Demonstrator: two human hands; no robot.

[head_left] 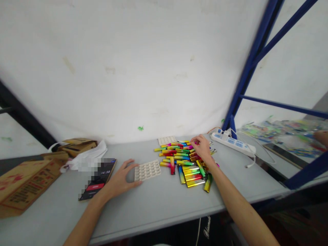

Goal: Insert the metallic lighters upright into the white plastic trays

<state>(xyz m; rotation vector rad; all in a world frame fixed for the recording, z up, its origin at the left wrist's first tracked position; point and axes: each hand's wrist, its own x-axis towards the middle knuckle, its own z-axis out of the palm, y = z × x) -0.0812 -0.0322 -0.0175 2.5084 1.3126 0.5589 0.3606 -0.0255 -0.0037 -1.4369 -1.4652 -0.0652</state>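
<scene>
Left hand (120, 179) is lying flat on the grey bench (159, 205), fingers spread wide, fingertips touching the near edge of a pale dimpled tray (147, 170). Holding nothing, only pinning it.

Right hand (203, 148) is reaching into the heap of bright foil-coloured sticks (186, 162), which is lying mid-bench just right of the tray. Fingers are curling narrowly over sticks at the heap's far side; cannot tell whether one is actually pinched.

A second dimpled tray (167, 140) is sitting behind the heap, near the wall.

Handling, as a judgement: sticks are looking light, stiff and glossy, likely slippery; best taken across the narrow sides near the middle. Tray seems thin and light, likely to slide unless pressed down.

Around: phone (98, 179) left of the hand, cardboard box (23, 184) at far left, white power strip (232, 141) to the right.
</scene>
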